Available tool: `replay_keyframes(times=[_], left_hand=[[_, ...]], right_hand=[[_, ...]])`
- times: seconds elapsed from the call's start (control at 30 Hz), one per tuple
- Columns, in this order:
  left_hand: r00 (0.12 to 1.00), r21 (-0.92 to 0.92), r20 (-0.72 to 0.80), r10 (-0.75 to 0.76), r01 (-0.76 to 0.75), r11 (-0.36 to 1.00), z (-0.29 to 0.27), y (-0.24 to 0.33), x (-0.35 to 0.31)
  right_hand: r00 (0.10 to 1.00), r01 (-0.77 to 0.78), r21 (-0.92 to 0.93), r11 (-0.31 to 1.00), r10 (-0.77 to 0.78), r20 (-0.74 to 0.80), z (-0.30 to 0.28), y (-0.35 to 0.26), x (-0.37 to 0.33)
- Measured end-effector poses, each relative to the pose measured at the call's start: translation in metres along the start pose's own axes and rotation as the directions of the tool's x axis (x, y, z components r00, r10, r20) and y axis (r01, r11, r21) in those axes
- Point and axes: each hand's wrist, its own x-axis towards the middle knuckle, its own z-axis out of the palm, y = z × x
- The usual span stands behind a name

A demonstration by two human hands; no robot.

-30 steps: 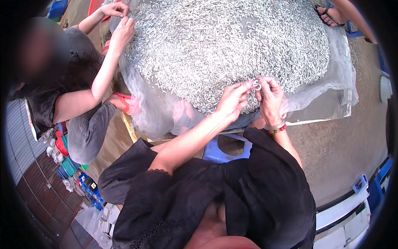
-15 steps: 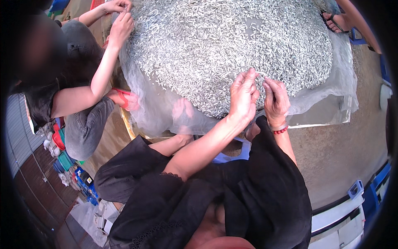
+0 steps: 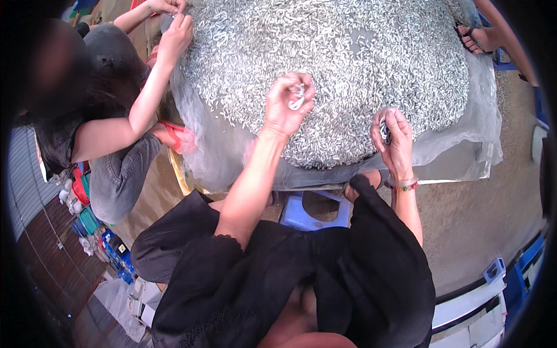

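A wide heap of small, silvery, elongated pieces (image 3: 325, 52) covers the low surface in front of me; I cannot tell their exact kind. Above its near middle, my left hand (image 3: 287, 103) is turned palm up with curled fingers. Against that palm lies a whitish looped piece (image 3: 296, 103). Farther right, over the heap's near edge, my right hand (image 3: 395, 136) has its thumb and fingers bent together. Something small, dark and silvery shows between them, too unclear to name. The two hands are well apart.
Thin translucent sheeting (image 3: 200, 156) runs under the heap. At the left a co-worker's hands (image 3: 176, 26) pinch together over its edge. Another person's sandaled foot (image 3: 477, 40) is at the far right. A blue plastic stool (image 3: 296, 214) stands below me; white boxes (image 3: 470, 310) lie behind right.
My hands have parted. The left has swung left and opened its palm upward around the looped piece; the right has moved slightly right and nearer to me.
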Motion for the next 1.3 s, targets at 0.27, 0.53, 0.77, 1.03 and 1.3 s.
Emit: replay_keyframes(times=[0.27,0.53,0.77,1.03,1.3], left_hand=[[0.998,0.889,0.049,-0.037,-0.027,0.458,-0.014,0.009,0.039],[0.969,0.891,0.242,0.053,-0.2,-0.408,-0.041,-0.023,0.043],[0.918,0.265,0.325,-0.227,0.142,0.954,0.009,0.02,0.034],[0.842,0.682,0.531,-0.095,-0.359,0.637,0.078,-0.059,0.029],[0.973,0.96,0.181,0.145,-0.142,-0.243,0.058,-0.02,0.106]], right_hand=[[0.95,0.304,-0.882,0.359,-0.183,0.253,-0.02,0.02,0.099],[0.911,0.326,-0.945,0.029,-0.278,0.305,-0.015,0.041,0.094],[0.986,-0.153,-0.11,0.982,0.145,-0.083,-0.028,0.007,0.04],[0.995,-0.077,0.587,0.806,0.027,0.093,-0.019,0.023,0.032],[0.939,-0.188,0.516,0.836,0.306,-0.154,-0.048,-0.002,0.022]])
